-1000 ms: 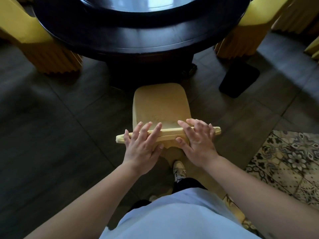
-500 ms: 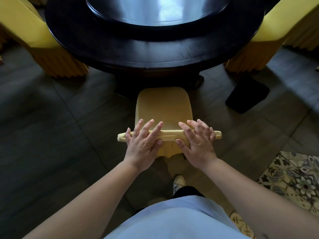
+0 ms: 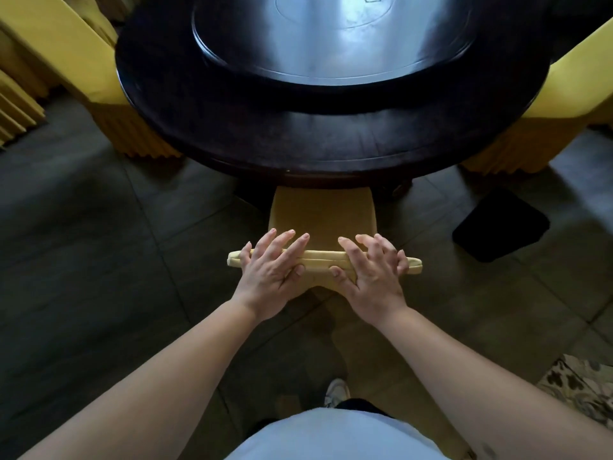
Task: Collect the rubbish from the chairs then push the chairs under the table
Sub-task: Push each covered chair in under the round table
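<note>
A yellow-covered chair stands straight ahead of me, the front of its seat just under the rim of the dark round table. Its seat shows no rubbish. My left hand lies on the left half of the backrest's top edge, fingers spread straight over it and thumb on the near face. My right hand presses the right half of that edge the same way. Both arms are stretched forward.
A glossy turntable sits on the table. Two more yellow chairs stand at the table, one on the left and one on the right. A black object lies on the tiled floor to the right. A patterned rug is at lower right.
The chair has slid forward with both hands on its backrest; its seat front now reaches under the table rim. I have stepped closer to the table.
</note>
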